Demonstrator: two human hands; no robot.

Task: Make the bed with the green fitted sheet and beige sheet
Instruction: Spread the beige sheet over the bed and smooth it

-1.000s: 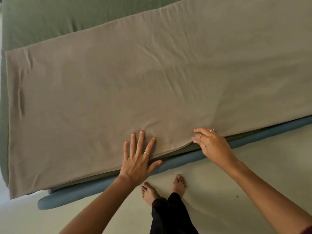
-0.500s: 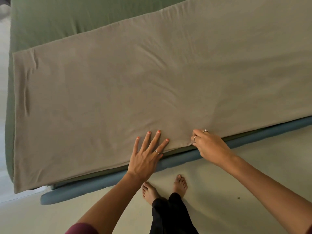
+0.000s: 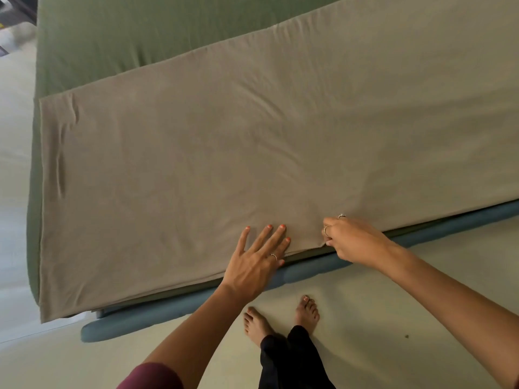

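Observation:
The beige sheet [image 3: 252, 141] lies folded as a long band across the bed, over the green fitted sheet [image 3: 140, 32] that covers the mattress. My left hand [image 3: 258, 259] lies flat on the beige sheet near its front edge, fingers straight and spread. My right hand [image 3: 351, 240] is just to the right of it, fingers curled, pinching the front edge of the beige sheet at the mattress side.
A blue padded bed frame [image 3: 179, 313] runs along the front of the mattress. My bare feet [image 3: 280, 318] stand on the pale floor [image 3: 379, 318] close to it. Dark furniture shows at the top left corner.
My left hand has slid to the right along the sheet's front edge, toward my right hand. My right hand keeps its pinch on the edge. The view has shifted slightly.

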